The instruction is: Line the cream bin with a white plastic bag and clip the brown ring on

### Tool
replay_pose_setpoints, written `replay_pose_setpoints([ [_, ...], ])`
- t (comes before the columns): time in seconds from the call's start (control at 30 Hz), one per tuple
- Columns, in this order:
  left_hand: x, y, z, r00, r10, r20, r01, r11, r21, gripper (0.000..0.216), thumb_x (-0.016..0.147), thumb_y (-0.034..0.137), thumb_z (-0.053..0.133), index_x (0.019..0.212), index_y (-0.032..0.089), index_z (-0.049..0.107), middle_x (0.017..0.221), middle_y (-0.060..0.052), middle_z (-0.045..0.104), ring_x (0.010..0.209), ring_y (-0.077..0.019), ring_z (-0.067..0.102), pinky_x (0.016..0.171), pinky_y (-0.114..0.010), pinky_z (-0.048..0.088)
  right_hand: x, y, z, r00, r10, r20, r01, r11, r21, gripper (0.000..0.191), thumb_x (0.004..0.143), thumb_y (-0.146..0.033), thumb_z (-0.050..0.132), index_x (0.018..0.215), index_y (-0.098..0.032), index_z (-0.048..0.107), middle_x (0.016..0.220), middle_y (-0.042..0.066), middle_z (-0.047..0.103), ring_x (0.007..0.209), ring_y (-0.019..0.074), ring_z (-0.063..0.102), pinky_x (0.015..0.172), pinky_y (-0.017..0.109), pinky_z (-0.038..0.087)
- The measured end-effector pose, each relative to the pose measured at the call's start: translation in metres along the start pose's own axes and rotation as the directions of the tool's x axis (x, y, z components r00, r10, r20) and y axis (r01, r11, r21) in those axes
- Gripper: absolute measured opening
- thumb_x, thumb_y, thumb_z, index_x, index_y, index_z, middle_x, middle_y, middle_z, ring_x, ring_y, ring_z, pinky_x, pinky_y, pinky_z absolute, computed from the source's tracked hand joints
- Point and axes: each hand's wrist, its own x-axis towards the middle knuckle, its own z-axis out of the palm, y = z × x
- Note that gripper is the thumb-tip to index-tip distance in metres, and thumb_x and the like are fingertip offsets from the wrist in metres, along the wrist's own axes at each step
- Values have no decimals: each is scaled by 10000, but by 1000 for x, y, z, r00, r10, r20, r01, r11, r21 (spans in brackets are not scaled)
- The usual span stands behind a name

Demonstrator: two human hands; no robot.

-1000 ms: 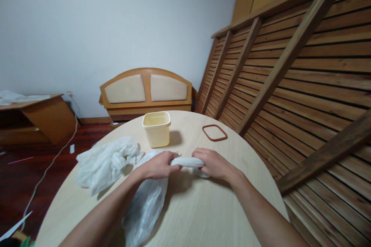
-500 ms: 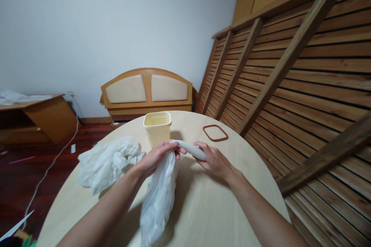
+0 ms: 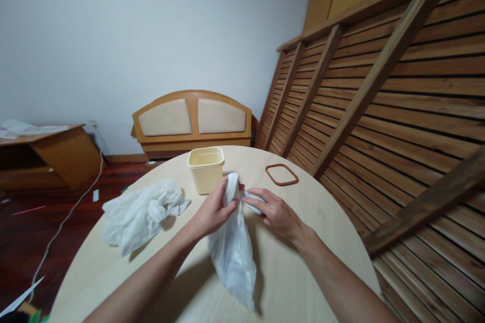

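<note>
Both hands meet over the middle of a round pale wooden table (image 3: 288,272). My left hand (image 3: 212,209) pinches the top of a thin white plastic bag (image 3: 233,252), which hangs down toward me above the tabletop. My right hand (image 3: 271,212) grips the bag's twisted end just right of the left hand. A cream square plastic container (image 3: 205,169) stands open right behind the hands.
A second crumpled white plastic bag (image 3: 140,214) lies on the table's left part. A red-brown square sealing ring (image 3: 281,174) lies at the far right. Slatted wooden panels (image 3: 379,101) lean along the right. A wooden headboard (image 3: 191,121) stands by the wall.
The bag, stretched flat between both hands on the table, has been lifted. The hands came closer together and the bag now hangs from them.
</note>
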Motion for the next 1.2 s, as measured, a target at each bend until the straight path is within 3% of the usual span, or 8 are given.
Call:
replay_pose_setpoints([
  [0.2, -7, -1, 2, 991, -32, 132, -37, 871, 489, 394, 843, 165, 491, 1231, 190, 423, 1075, -130, 665, 1015, -298, 629, 916, -452, 466, 8, -14, -3, 993, -116, -35, 116, 993, -8, 332, 966, -82, 471, 1224, -233, 615, 1205, 100, 685, 1095, 210, 663, 898, 376, 587],
  [0.33, -7, 4, 1, 953, -42, 299, -140, 816, 560, 328, 833, 139, 462, 1154, 206, 439, 1061, -105, 654, 1003, -272, 620, 910, -429, 455, 9, -17, -2, 987, -159, -25, 158, 987, -20, 305, 985, -117, 473, 1244, -217, 601, 1144, 97, 707, 1046, 209, 672, 875, 368, 575],
  [0.5, -4, 9, -1, 918, -22, 395, -173, 877, 449, 228, 756, 189, 532, 983, 205, 542, 956, -58, 654, 901, -247, 620, 870, -383, 475, 10, -18, -2, 986, -162, -32, 161, 986, -34, 299, 971, -139, 511, 1246, -231, 581, 1123, 83, 705, 1061, 229, 645, 893, 400, 557],
  [0.6, -2, 7, -2, 923, -20, 384, -131, 923, 363, 232, 722, 164, 537, 946, 186, 593, 947, -63, 667, 896, -246, 621, 868, -382, 482, 10, -19, 2, 988, -142, -56, 146, 986, 78, 437, 926, -75, 498, 1335, -229, 510, 1160, 88, 673, 1116, 229, 618, 948, 412, 551],
  [0.77, -2, 4, -1, 929, -10, 370, -73, 975, 211, 256, 815, 168, 526, 1045, 195, 635, 1015, -59, 684, 975, -240, 626, 931, -391, 480, 7, -18, 12, 990, -32, -139, 62, 975, 215, 629, 846, -5, 490, 1417, -254, 404, 1238, 99, 630, 1174, 237, 604, 975, 441, 546],
  [0.9, -4, 5, 2, 954, -10, 298, -18, 996, 91, 360, 876, 302, 617, 1212, 184, 566, 1123, -77, 677, 1026, -239, 622, 946, -377, 479, 4, -13, 15, 974, 65, -216, -13, 973, 232, 599, 848, -23, 541, 1384, -261, 424, 1224, 99, 638, 1161, 247, 620, 976, 441, 545],
  [1.1, -2, 10, 8, 979, -61, 196, 60, 998, 10, 257, 913, 397, 600, 1025, 169, 638, 1009, -75, 693, 956, -237, 620, 898, -369, 485, -1, -12, 24, 917, 290, -274, -149, 886, 439, 570, 878, -133, 617, 1379, -269, 380, 1271, 113, 617, 1137, 233, 648, 957, 413, 557],
  [1.2, 1, 12, 10, 988, -45, 145, 62, 992, -113, 276, 915, 383, 578, 1058, 160, 654, 1074, -98, 705, 1002, -246, 627, 954, -388, 475, 0, -14, 28, 895, 359, -266, -166, 820, 548, 640, 898, -201, 632, 1428, -283, 283, 1361, 144, 559, 1168, 240, 635, 948, 421, 555],
])
